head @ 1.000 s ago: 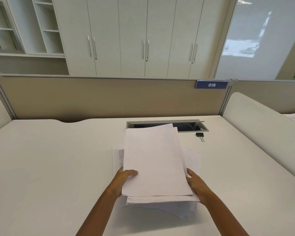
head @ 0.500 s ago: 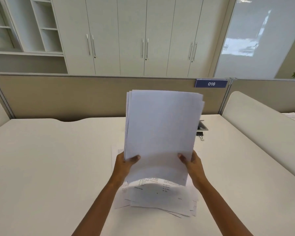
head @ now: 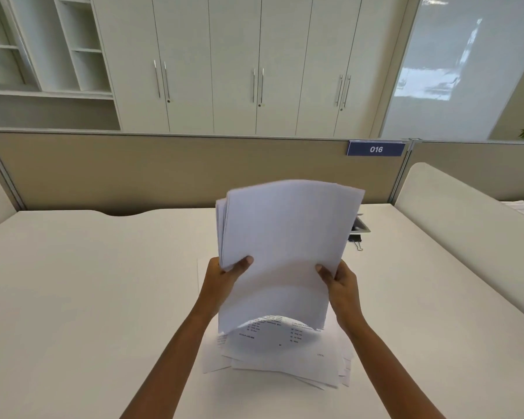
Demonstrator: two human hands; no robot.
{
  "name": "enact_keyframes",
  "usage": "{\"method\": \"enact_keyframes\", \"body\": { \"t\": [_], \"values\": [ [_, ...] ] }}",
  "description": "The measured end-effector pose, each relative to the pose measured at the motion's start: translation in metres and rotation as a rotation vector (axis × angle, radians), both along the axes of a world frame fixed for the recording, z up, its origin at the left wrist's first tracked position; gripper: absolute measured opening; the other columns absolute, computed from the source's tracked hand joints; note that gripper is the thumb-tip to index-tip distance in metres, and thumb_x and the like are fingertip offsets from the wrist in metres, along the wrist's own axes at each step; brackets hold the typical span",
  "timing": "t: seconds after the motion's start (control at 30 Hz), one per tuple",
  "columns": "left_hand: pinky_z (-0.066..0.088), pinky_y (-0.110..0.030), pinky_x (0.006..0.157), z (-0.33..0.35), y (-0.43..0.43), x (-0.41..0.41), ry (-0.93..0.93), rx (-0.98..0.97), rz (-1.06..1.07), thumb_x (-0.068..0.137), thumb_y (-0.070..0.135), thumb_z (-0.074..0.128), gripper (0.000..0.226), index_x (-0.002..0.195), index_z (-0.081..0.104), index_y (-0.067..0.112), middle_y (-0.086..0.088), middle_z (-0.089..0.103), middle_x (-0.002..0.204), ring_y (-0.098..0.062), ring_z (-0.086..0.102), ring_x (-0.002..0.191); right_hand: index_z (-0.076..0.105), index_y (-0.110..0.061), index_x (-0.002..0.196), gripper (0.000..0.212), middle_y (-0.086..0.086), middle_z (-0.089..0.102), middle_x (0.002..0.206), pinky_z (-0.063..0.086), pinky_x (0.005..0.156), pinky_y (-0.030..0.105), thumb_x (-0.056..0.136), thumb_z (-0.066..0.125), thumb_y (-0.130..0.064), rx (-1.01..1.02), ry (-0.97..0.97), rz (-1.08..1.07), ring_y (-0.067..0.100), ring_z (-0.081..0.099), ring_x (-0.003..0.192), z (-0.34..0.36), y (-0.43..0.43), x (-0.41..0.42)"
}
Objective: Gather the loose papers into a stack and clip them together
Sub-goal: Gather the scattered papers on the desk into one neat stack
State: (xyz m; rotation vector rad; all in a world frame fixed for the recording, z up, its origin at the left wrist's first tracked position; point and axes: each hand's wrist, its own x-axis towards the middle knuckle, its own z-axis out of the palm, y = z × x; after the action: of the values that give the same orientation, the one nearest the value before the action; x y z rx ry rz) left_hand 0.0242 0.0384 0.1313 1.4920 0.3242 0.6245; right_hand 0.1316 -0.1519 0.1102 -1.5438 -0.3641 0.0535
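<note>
Cable slot [head: 362,227] in the desk [head: 88,297] is peeking out behind the paper stack's right edge; its contents are hidden. Left hand [head: 221,276] and right hand [head: 340,281] are gripping the paper stack [head: 285,246] upright by its sides, thumbs in front. Loose sheets [head: 285,362] are lying fanned under the stack. A binder clip [head: 355,239] is sitting just right of the stack, unobstructed.

We see a bright, evenly lit scene; glare streaks the glossy panel [head: 454,71] at upper right. Soft shadow falls under the raised papers [head: 285,243], whose top edge blurs. Wide-angle distortion curves the edges.
</note>
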Motion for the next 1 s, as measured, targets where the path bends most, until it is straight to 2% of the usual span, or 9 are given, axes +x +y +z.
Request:
{"method": "enact_keyframes", "body": {
  "t": [0.1,0.17,0.27,0.33,0.43,0.67,0.8,0.9,1.0],
  "values": [
    [0.046,-0.002,0.05,-0.009,-0.001,0.002,0.047,-0.029,0.044,0.081,0.015,0.068,0.007,0.087,0.064,0.017,0.011,0.065,0.075,-0.001,0.061,0.07,0.049,-0.005,0.125,0.031,0.01,0.061,0.114,0.052,0.083,0.038,0.094,0.048,-0.008,-0.098,-0.03,0.003,0.026,0.059,0.098,-0.007,0.001,-0.003],
    [0.046,-0.002,0.052,-0.023,-0.004,-0.001,0.105,-0.019,0.028,0.083,0.016,0.066,0.016,0.098,0.062,0.014,0.01,0.065,0.08,-0.003,0.06,0.075,0.039,-0.009,0.135,0.041,0.009,0.056,0.123,0.048,0.092,0.038,0.094,0.048,-0.009,-0.191,-0.034,0.009,0.026,0.056,0.106,-0.019,-0.001,-0.006],
    [0.046,-0.011,0.066,-0.038,-0.007,-0.006,0.165,-0.03,0.016,0.085,0.018,0.063,0.023,0.107,0.059,0.016,0.006,0.065,0.089,-0.012,0.059,0.084,0.029,-0.016,0.14,0.052,0.012,0.053,0.131,0.046,0.095,0.038,0.094,0.049,-0.006,-0.235,-0.012,0.006,0.027,0.055,0.113,-0.035,-0.005,-0.012],
    [0.046,-0.021,0.079,-0.041,-0.007,-0.006,0.18,-0.036,0.03,0.086,0.018,0.062,0.031,0.115,0.058,0.01,0.0,0.063,0.098,-0.017,0.057,0.089,0.025,-0.018,0.143,0.058,0.011,0.05,0.136,0.045,0.101,0.041,0.093,0.049,-0.003,-0.235,-0.023,0.001,0.028,0.052,0.119,-0.039,-0.007,-0.016],
    [0.044,-0.029,0.084,-0.04,-0.006,-0.003,0.185,-0.043,0.041,0.087,0.016,0.06,0.037,0.121,0.055,0.003,-0.006,0.06,0.105,-0.021,0.055,0.095,0.026,-0.015,0.145,0.061,0.009,0.043,0.144,0.04,0.107,0.048,0.091,0.052,-0.002,-0.263,-0.058,-0.002,0.029,0.046,0.127,-0.041,-0.005,-0.019],
    [0.044,-0.037,0.094,-0.042,-0.004,-0.003,0.181,-0.128,0.053,0.087,0.017,0.059,0.035,0.119,0.057,0.004,-0.009,0.063,0.111,-0.028,0.057,0.102,0.038,-0.011,0.138,0.053,0.008,0.045,0.141,0.041,0.106,0.044,0.089,0.051,0.005,-0.252,-0.11,-0.045,0.029,0.047,0.125,-0.041,-0.005,-0.019],
    [0.043,-0.048,0.102,-0.044,-0.004,-0.004,0.183,-0.21,0.056,0.087,0.02,0.059,0.036,0.12,0.056,0.006,-0.012,0.064,0.114,-0.034,0.057,0.107,0.046,-0.016,0.129,0.045,-0.005,0.048,0.129,0.04,0.107,0.044,0.088,0.053,0.004,-0.306,-0.199,-0.022,0.023,0.045,0.125,-0.04,-0.003,-0.02],
    [0.047,-0.044,0.096,-0.045,-0.003,-0.004,0.186,-0.246,0.062,0.087,0.021,0.06,0.027,0.112,0.059,0.011,-0.008,0.065,0.104,-0.031,0.058,0.1,0.041,-0.012,0.134,0.049,0.006,0.05,0.133,0.044,0.101,0.038,0.089,0.052,0.002,-0.253,-0.109,-0.055,0.026,0.05,0.121,-0.037,-0.002,-0.018],
    [0.048,-0.032,0.08,-0.044,0.0,-0.005,0.156,-0.321,0.113,0.086,0.019,0.061,0.005,0.091,0.062,0.019,0.003,0.066,0.088,-0.021,0.06,0.087,0.039,-0.016,0.135,0.047,0.009,0.054,0.131,0.045,0.09,0.031,0.091,0.052,-0.006,-0.321,0.005,-0.052,0.028,0.055,0.114,-0.036,-0.006,-0.013]
  ]
}}
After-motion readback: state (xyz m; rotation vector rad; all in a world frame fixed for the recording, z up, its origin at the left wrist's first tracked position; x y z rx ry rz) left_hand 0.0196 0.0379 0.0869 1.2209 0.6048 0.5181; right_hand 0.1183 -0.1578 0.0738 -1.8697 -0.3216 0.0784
